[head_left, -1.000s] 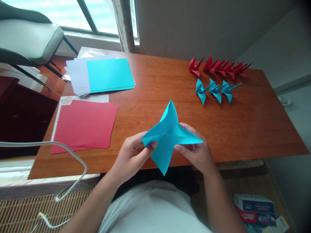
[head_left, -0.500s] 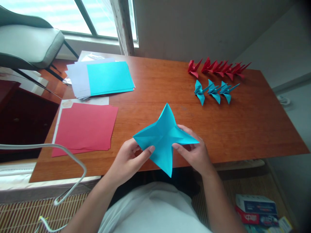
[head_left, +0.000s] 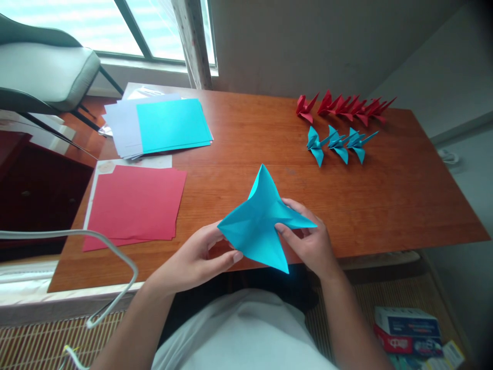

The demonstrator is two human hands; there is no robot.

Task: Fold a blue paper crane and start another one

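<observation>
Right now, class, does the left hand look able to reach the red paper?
Probably yes: the left hand is the nearer, nothing visible blocks its way to the red paper, though it would leave the folded blue sheet.

Wooden table (head_left: 239,139); left: red sheets (head_left: 136,205), paper stack (head_left: 169,126) (blue on top); right: red cranes (head_left: 342,107), blue cranes (head_left: 339,147)

Two hands (head_left: 204,257) are handling one folded blue paper (head_left: 262,221), three blue origami cranes (head_left: 338,146) are standing, red origami cranes (head_left: 342,107) are overlapping beyond exact counting, and one chair (head_left: 46,72) is showing.
</observation>
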